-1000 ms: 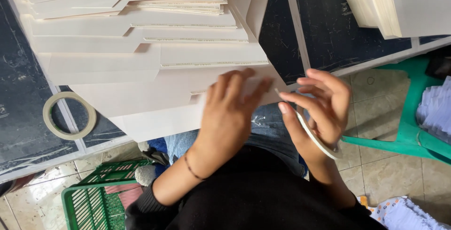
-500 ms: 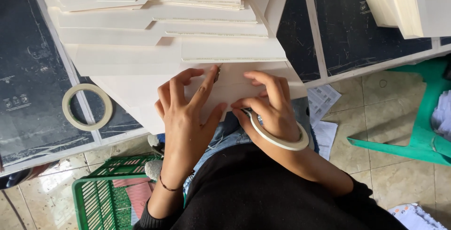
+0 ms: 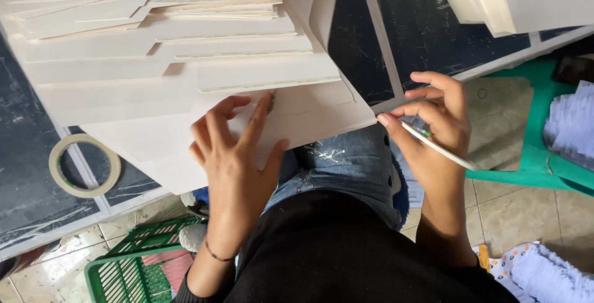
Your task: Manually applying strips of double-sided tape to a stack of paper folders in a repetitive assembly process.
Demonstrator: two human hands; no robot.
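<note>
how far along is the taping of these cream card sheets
Done: many cream sheets lie fanned in overlapping rows on the dark table. In hand: the left hand presses the nearest sheet flat, while the right hand wears a tape roll. Left: another stack waits at the top right; a spare tape ring lies unused.

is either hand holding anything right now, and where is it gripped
The right hand holds a roll of tape, seen edge-on, pinched at its upper rim between thumb and fingers. The left hand holds nothing; it presses flat on the cream card sheet.

A dark tabletop (image 3: 421,25) stands over beige floor tiles (image 3: 520,216), beside a green plastic chair (image 3: 526,148).
</note>
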